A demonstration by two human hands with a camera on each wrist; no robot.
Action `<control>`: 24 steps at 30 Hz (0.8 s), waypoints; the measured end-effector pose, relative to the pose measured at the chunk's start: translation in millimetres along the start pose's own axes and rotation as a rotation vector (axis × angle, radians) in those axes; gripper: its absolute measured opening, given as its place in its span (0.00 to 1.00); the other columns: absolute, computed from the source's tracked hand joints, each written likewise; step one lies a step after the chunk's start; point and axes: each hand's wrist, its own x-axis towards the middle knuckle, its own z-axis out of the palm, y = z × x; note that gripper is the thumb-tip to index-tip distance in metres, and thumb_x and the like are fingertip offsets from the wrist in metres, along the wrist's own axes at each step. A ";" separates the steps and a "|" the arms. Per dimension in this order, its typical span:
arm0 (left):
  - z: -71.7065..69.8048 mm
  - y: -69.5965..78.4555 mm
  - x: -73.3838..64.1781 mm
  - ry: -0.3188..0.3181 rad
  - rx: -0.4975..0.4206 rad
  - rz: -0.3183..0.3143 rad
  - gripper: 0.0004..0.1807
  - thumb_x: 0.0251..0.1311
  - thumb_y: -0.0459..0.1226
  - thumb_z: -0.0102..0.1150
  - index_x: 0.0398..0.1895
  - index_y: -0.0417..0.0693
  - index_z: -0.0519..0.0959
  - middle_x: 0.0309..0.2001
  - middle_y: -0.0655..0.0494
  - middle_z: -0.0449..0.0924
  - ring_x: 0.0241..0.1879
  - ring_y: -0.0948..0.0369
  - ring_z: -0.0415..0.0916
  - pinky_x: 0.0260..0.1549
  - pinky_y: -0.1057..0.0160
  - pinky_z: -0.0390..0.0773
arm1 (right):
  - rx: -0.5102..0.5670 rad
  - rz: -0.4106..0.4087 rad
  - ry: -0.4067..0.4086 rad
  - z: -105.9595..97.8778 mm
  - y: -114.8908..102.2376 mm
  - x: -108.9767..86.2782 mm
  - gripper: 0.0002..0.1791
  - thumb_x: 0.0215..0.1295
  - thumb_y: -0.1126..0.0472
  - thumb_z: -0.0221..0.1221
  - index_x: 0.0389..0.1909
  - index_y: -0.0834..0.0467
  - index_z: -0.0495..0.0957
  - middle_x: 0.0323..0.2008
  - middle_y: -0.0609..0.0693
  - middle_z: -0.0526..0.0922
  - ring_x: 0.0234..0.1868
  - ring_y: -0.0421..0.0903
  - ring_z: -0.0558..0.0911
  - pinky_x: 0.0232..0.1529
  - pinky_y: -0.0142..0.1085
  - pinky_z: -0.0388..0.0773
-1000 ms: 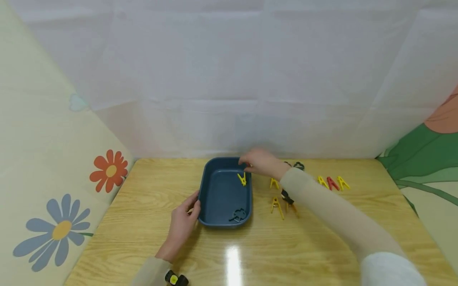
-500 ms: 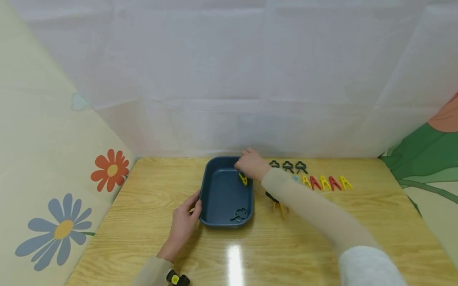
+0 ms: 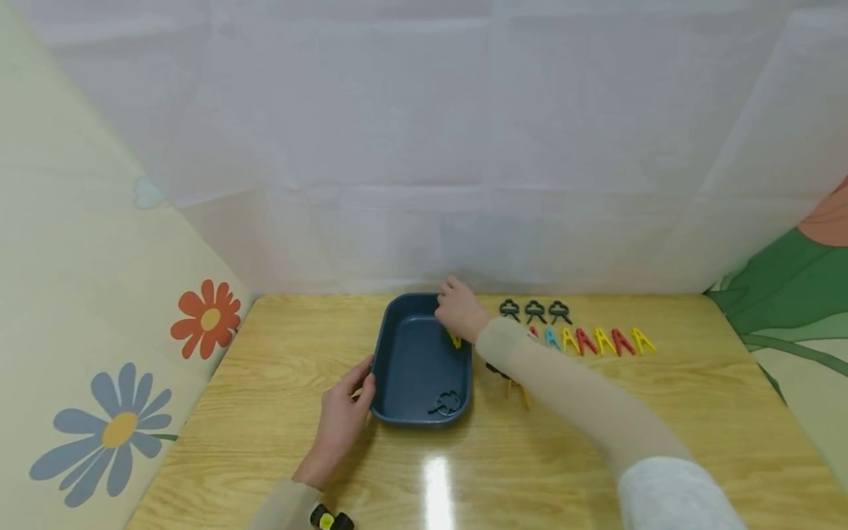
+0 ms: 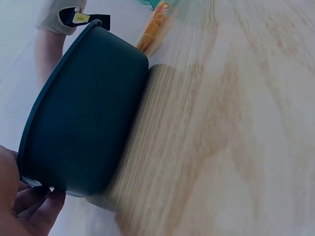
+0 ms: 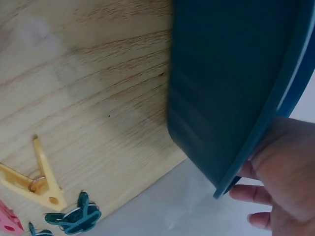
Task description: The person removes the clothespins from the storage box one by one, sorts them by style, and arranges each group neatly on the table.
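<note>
A deep dark-blue plastic tray (image 3: 417,368) lies on the wooden table. My left hand (image 3: 343,412) grips its left side; in the left wrist view the fingertips (image 4: 51,206) press against the outer wall. My right hand (image 3: 460,309) holds the tray's far right corner, and in the right wrist view its fingers (image 5: 251,193) curl past the rim. Inside the tray lie a dark green leaf-shaped clip (image 3: 447,403) near the front and a yellow A-shaped clip (image 3: 456,340), partly covered by the right hand.
Right of the tray, three dark green clover-shaped clips (image 3: 534,311) line the table's back edge. Before them runs a row of yellow, red and blue A-shaped clips (image 3: 586,341). Orange clips (image 3: 520,391) lie by the right forearm, which hides part of them. A white cloth wall (image 3: 371,184) stands behind.
My right hand has shifted slightly left and settled on the far right corner. Its forearm moved left too, uncovering more of the clip rows. My left hand stays on the tray.
</note>
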 end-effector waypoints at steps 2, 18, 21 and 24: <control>-0.2 0.5 0.4 0.002 0.000 -0.002 0.21 0.75 0.30 0.55 0.69 0.37 0.77 0.61 0.40 0.82 0.57 0.47 0.83 0.48 0.51 0.85 | -0.004 -0.006 0.015 -0.2 1.4 -1.8 0.09 0.78 0.56 0.60 0.44 0.45 0.89 0.49 0.41 0.86 0.46 0.46 0.69 0.49 0.42 0.51; 2.5 -2.8 -0.9 0.014 0.006 0.008 0.21 0.74 0.29 0.55 0.68 0.37 0.77 0.60 0.40 0.82 0.55 0.47 0.84 0.46 0.53 0.86 | 0.291 -0.056 0.158 20.1 3.1 1.9 0.06 0.68 0.47 0.69 0.37 0.43 0.91 0.47 0.43 0.85 0.62 0.50 0.72 0.77 0.57 0.53; 2.8 -3.2 -0.6 0.024 0.002 0.010 0.21 0.74 0.29 0.56 0.67 0.36 0.78 0.59 0.40 0.83 0.54 0.47 0.84 0.45 0.53 0.86 | 0.353 -0.066 0.172 22.1 6.0 1.5 0.08 0.65 0.45 0.71 0.40 0.42 0.90 0.47 0.44 0.84 0.63 0.51 0.72 0.77 0.60 0.51; 3.1 -3.8 -0.4 0.041 -0.001 0.016 0.20 0.73 0.29 0.57 0.66 0.37 0.79 0.58 0.41 0.84 0.53 0.49 0.84 0.44 0.54 0.86 | 0.362 -0.060 0.175 22.0 8.6 1.2 0.12 0.65 0.45 0.71 0.46 0.43 0.89 0.50 0.45 0.85 0.64 0.52 0.72 0.77 0.62 0.50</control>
